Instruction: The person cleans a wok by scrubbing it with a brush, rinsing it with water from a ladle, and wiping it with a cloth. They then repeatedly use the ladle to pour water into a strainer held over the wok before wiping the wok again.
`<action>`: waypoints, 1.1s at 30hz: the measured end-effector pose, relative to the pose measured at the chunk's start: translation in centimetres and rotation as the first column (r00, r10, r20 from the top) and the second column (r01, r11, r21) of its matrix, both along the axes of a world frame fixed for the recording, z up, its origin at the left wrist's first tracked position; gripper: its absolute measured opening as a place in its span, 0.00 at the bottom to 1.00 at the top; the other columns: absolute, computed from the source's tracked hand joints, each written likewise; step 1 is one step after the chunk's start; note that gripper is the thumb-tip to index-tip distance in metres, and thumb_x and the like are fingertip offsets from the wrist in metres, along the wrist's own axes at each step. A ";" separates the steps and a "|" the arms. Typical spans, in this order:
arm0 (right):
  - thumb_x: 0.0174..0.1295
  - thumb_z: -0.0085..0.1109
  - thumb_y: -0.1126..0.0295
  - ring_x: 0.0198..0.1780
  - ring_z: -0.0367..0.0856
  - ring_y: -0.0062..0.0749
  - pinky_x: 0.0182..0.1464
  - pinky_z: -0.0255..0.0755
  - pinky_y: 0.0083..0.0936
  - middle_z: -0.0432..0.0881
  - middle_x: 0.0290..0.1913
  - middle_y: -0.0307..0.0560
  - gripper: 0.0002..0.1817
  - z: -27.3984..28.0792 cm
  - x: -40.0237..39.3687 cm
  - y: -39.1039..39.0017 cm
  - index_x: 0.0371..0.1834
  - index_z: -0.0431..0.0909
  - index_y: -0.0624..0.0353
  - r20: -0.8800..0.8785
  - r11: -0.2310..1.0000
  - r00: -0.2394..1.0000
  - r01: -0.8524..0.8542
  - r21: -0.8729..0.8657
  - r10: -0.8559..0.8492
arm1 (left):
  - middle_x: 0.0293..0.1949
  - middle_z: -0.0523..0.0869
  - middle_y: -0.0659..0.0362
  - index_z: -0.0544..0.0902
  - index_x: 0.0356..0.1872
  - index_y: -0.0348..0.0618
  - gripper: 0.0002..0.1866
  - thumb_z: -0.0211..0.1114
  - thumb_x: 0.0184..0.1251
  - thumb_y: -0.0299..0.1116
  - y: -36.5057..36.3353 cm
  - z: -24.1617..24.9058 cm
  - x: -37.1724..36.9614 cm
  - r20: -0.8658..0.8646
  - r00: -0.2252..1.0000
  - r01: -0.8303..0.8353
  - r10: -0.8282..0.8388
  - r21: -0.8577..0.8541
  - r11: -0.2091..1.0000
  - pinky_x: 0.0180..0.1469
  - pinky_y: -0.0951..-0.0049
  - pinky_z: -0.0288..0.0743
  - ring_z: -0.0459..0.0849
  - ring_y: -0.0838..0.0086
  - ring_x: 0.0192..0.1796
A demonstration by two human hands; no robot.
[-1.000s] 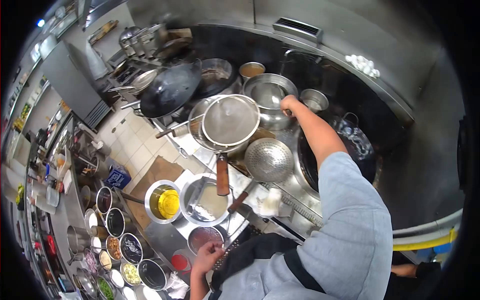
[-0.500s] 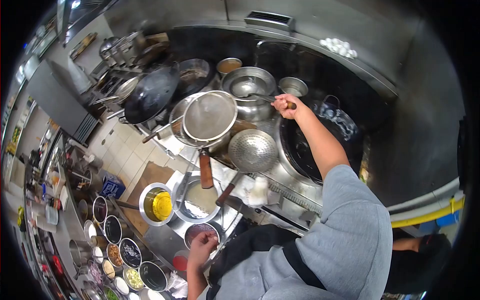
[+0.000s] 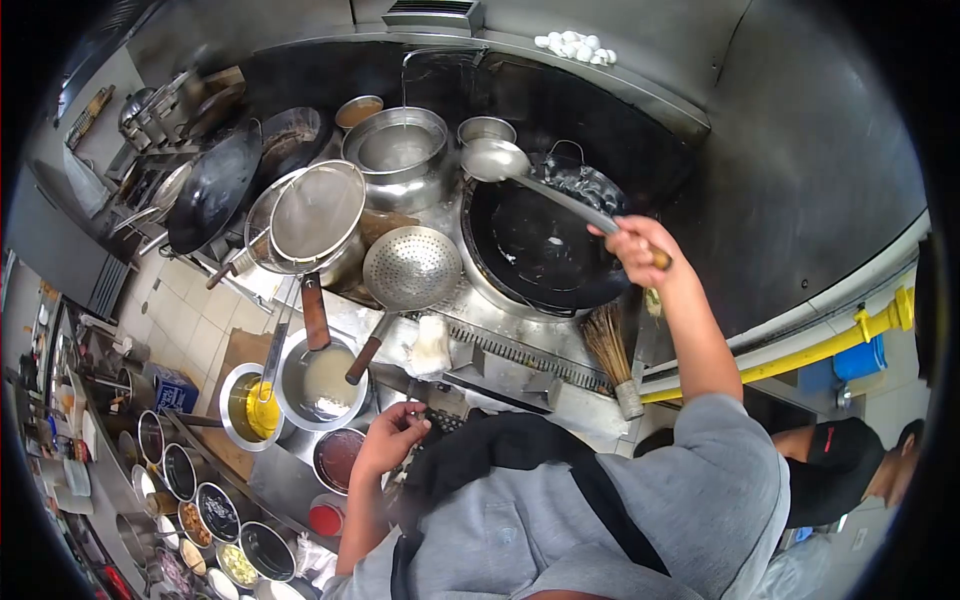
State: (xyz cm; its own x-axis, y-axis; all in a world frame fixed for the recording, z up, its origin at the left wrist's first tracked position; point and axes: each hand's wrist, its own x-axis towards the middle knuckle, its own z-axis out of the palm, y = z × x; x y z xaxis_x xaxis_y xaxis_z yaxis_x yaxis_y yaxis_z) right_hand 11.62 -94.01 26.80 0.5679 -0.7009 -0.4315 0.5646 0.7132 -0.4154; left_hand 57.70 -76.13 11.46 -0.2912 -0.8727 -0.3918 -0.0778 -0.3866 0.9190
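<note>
The stove (image 3: 500, 325) carries a wok (image 3: 540, 250) and, nearer its back edge, a pot (image 3: 395, 190); a skimmer (image 3: 412, 268) rests, handle toward the front edge, likely for easy reach; the ladle (image 3: 562, 200) is above the wok, the right hand (image 3: 645, 250) clamped near its handle's end, presumably clear of heat; the left hand (image 3: 393, 440) hangs just off the front edge, half-curled; I cannot tell whether it grips anything.

The steel stove top (image 3: 478, 302) bore a black wok (image 3: 540, 245) at right, a steel pot (image 3: 395, 188) farther left and a white cloth (image 3: 431, 345) along its near edge. White round objects (image 3: 575, 47) lay on the far ledge (image 3: 640, 88). A brown mat (image 3: 238, 362) covered part of the tiled floor (image 3: 190, 318) at left.
</note>
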 end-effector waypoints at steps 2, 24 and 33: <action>0.67 0.50 0.69 0.13 0.62 0.13 0.09 0.57 0.11 0.66 0.21 0.34 0.14 0.1 -0.7 2.9 0.51 0.70 0.66 -0.099 1.000 0.995 -0.001 -0.030 -0.002 | 0.28 0.79 0.65 0.76 0.52 0.33 0.17 0.66 0.64 0.28 -0.3 0.2 -0.6 0.005 1.000 0.028 -0.028 0.011 1.000 0.32 0.82 0.69 0.75 0.84 0.29; 0.51 0.64 0.68 0.16 0.78 0.33 0.18 0.70 0.32 0.80 0.17 0.50 0.10 -7.2 26.4 -31.2 0.23 0.79 0.66 -0.912 0.641 -0.139 -0.751 -0.157 -0.386 | 0.23 0.79 0.64 0.79 0.45 0.33 0.14 0.66 0.64 0.33 3.9 1.3 8.9 0.121 0.979 -0.191 0.165 0.258 0.947 0.24 0.82 0.68 0.75 0.84 0.23; 0.63 0.47 0.74 0.13 0.65 0.20 0.13 0.62 0.14 0.65 0.14 0.36 0.10 -13.9 31.7 -38.0 0.23 0.61 0.57 -0.438 0.988 0.892 -0.049 0.145 0.109 | 0.25 0.80 0.65 0.80 0.43 0.36 0.11 0.66 0.64 0.32 7.0 -0.7 10.8 0.219 0.899 -0.423 0.378 0.218 0.879 0.25 0.82 0.69 0.77 0.83 0.24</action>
State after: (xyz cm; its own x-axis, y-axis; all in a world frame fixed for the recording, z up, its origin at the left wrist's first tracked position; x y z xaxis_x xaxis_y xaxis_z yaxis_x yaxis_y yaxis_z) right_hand 43.30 -132.06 12.91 0.3475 -0.5845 -0.7332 0.2820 0.8109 -0.5128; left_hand 68.53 -69.14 10.75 0.1504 -0.7644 -0.6270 -0.0076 -0.6350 0.7724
